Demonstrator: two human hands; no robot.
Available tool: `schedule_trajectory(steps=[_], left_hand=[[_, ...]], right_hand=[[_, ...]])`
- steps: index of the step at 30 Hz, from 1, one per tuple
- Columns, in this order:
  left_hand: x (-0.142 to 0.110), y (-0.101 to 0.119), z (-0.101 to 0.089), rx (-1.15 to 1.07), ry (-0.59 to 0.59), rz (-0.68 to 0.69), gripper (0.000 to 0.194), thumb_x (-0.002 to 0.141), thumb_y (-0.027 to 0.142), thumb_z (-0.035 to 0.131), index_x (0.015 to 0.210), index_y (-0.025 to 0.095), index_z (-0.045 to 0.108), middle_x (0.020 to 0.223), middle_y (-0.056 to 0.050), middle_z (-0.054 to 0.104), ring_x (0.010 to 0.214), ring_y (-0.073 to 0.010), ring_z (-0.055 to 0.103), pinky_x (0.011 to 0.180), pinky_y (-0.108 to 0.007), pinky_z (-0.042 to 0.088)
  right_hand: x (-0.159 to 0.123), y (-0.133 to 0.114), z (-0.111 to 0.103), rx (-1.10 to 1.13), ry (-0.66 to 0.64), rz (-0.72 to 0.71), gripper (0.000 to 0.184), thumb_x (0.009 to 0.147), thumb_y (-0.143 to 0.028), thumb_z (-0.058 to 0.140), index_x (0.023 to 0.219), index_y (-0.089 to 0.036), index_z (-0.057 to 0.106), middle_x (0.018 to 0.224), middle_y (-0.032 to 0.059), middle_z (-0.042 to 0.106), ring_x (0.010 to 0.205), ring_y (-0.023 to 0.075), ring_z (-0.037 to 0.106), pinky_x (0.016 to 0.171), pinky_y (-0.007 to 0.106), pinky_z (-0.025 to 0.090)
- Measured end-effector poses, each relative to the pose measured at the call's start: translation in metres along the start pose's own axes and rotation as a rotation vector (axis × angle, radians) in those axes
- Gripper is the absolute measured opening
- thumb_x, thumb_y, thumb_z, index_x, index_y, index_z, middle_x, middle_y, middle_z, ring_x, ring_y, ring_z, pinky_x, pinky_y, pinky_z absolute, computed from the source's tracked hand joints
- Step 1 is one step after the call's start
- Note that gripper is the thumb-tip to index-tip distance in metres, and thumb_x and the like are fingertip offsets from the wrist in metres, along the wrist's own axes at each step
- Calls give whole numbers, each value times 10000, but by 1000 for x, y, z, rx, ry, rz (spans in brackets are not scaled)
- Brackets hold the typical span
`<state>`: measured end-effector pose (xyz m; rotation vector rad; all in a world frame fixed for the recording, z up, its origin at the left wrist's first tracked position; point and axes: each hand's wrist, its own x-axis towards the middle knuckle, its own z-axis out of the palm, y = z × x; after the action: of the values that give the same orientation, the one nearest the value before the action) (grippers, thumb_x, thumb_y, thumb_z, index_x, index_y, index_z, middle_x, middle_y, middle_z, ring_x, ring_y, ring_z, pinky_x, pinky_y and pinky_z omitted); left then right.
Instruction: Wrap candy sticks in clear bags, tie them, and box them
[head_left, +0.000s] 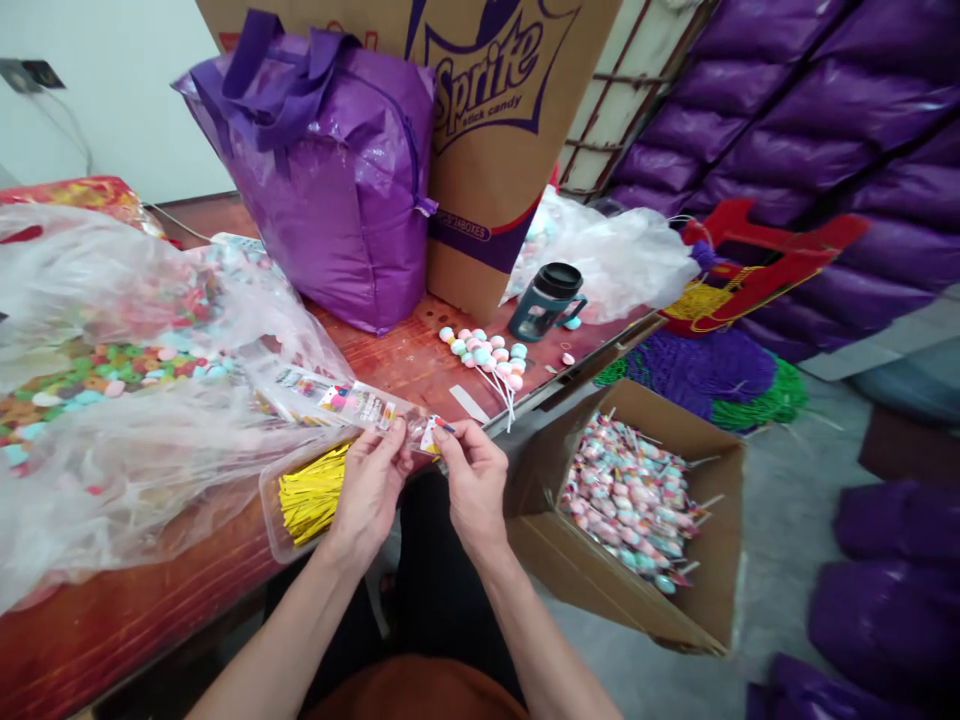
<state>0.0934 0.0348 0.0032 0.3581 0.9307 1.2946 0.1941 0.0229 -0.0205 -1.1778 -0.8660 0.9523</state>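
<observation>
My left hand and my right hand are close together over the table's front edge. Between them they pinch a narrow see-through printed plastic wrapper, the left at its middle and the right at its near end. Whether anything is inside it I cannot make out. More printed wrappers lie just behind my left hand. Beside that hand, gold twist ties fill a see-through plastic tray. Beyond my right hand, several pastel candy balls on white sticks lie bunched on the table.
Plastic bags of colored candies cover the table's left side. A purple bag, a Sprite carton and a dark mug stand behind. At right, an open cardboard box holds wrapped candy sticks; a red stool is beyond.
</observation>
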Motion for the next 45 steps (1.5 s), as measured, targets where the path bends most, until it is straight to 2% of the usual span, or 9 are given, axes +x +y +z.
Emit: schedule_trajectory(steps=[6, 14, 17, 21, 24, 29, 36, 40, 45], left_hand=[[1, -1, 11, -24, -11, 87, 413, 635, 372, 906, 631, 137, 567, 544, 65, 478, 468, -21, 376, 465, -146, 359], [8, 4, 7, -46, 55, 228, 375, 602, 329, 925, 686, 141, 611, 653, 51, 539, 530, -33, 455, 503, -150, 405], [14, 8, 5, -92, 102, 249, 394, 550, 286, 947, 685, 138, 608, 654, 64, 527, 503, -20, 417, 461, -143, 368], [21, 17, 1, -102, 110, 274, 395, 554, 307, 946, 712, 133, 628, 648, 59, 545, 501, -25, 431, 455, -143, 375], [27, 25, -4, -122, 126, 256, 409, 535, 306, 955, 713, 128, 632, 650, 51, 571, 508, -35, 464, 455, -148, 395], [36, 31, -12, -185, 211, 213, 459, 478, 276, 976, 761, 133, 645, 668, 43, 629, 526, -56, 551, 470, -157, 435], [44, 35, -18, -205, 291, 167, 363, 611, 284, 924, 779, 149, 633, 648, 28, 671, 543, -92, 630, 493, -174, 453], [44, 34, -19, -201, 269, 161, 365, 619, 303, 922, 786, 149, 635, 666, 18, 685, 584, -93, 646, 542, -185, 463], [42, 28, -21, -175, 233, 175, 432, 557, 329, 947, 804, 162, 634, 728, 33, 693, 620, -86, 645, 599, -207, 466]], right_hand=[[2, -3, 3, -22, 41, -1, 430, 910, -460, 613, 609, -198, 452, 576, -63, 390, 549, 89, 339, 514, 224, 313], [16, -11, -7, -281, -56, -92, 494, 947, -480, 549, 569, -205, 387, 561, -60, 324, 540, 91, 311, 510, 237, 272], [34, -14, -14, -511, -91, -206, 449, 962, -446, 536, 595, -198, 465, 578, -50, 394, 570, 109, 365, 569, 245, 317], [81, -17, -29, -1072, 153, -391, 234, 943, -318, 555, 782, -180, 655, 799, 62, 636, 771, 196, 522, 730, 308, 360], [116, -10, -40, -1311, 187, -253, 140, 882, -254, 623, 889, -147, 713, 909, 147, 679, 861, 260, 566, 754, 345, 345], [121, 8, -52, -1215, 202, -157, 263, 945, -233, 481, 872, -157, 723, 825, 99, 687, 745, 209, 582, 672, 299, 354], [41, 7, -65, -410, 153, -151, 262, 900, -396, 615, 802, -168, 700, 672, -15, 581, 639, 146, 514, 632, 265, 407], [8, -1, -70, -410, 91, -167, 214, 910, -359, 625, 825, -184, 714, 697, -8, 612, 663, 148, 550, 640, 267, 436], [1, -5, -80, -532, -1, -336, 165, 945, -283, 592, 855, -209, 708, 719, -2, 627, 671, 157, 570, 644, 293, 447]])
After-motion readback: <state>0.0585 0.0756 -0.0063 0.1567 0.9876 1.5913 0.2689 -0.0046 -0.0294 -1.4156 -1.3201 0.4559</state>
